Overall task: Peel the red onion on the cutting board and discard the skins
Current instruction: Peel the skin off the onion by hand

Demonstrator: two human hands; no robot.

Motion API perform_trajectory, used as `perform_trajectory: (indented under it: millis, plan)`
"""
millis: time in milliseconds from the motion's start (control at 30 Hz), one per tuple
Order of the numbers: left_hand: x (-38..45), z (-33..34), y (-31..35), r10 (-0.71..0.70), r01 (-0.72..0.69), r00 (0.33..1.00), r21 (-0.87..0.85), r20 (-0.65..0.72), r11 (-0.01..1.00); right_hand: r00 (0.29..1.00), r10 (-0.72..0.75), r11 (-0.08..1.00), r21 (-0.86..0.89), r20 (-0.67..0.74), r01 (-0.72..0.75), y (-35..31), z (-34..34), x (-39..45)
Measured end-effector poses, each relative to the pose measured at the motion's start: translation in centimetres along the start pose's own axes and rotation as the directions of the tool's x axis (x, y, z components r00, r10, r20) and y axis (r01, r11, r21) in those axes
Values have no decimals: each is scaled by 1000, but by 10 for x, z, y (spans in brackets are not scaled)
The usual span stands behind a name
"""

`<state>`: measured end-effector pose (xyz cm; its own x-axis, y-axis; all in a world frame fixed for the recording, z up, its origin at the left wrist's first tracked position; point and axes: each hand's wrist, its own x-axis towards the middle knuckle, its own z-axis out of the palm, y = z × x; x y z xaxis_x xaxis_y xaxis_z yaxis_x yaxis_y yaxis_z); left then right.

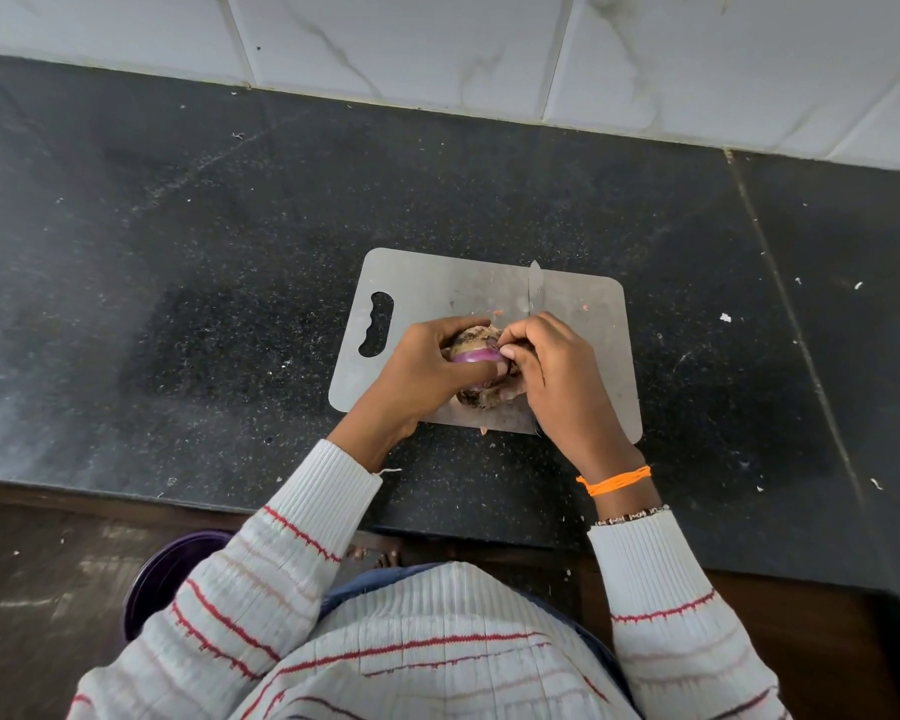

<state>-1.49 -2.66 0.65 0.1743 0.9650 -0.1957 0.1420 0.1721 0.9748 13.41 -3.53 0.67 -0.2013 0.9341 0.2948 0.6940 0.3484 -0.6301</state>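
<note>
Red onion point(476, 356) gripped by both hands over a cutting board point(437, 293).

Left hand point(427, 366) is clenched around it; right hand point(552, 371) pinches skin. Bare counter point(178, 304) lies around; what may be a knife point(535, 291) is half hidden.

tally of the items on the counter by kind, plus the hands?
Grey rectangular cutting board with handle slot: 1
Partly peeled red onion: 1
Steel knife blade lying on the board: 1
Hands on the onion: 2, left hand, right hand
Total: 5
</note>
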Motion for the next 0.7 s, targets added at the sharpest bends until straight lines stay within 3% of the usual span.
perform_trajectory:
  millis: [133, 267, 367, 467, 533, 633, 700]
  plan:
    - [3, -1, 2, 84, -77, 994, 106, -63, 991, 996, 58, 998, 35, -65, -56, -3, 7, 2]
    - [2, 4, -1, 154, -154, 988, 229, 15, 961, 970, 228, 963, 168, -83, -212, -5, 5, 7]
    - [3, 8, -2, 102, -91, 994, 201, -43, 975, 944, 328, 902, 313, -43, -299, -2, 3, 9]
    - [5, 4, 4, 2, -3, 993, -5, -119, 1000, 917, 374, 878, 373, -140, -301, 1, 1, 8]
    - [4, 3, 7, -119, 98, 989, -213, -88, 972, 905, 372, 894, 343, -205, -290, 3, -2, 9]
    - [3, 3, 8, -262, 234, 965, -512, 18, 826, 903, 380, 891, 342, -199, -299, 3, -2, 8]
    - [5, 0, 10, -292, 265, 954, -618, 60, 740, 904, 393, 875, 372, -170, -310, 1, -1, 6]
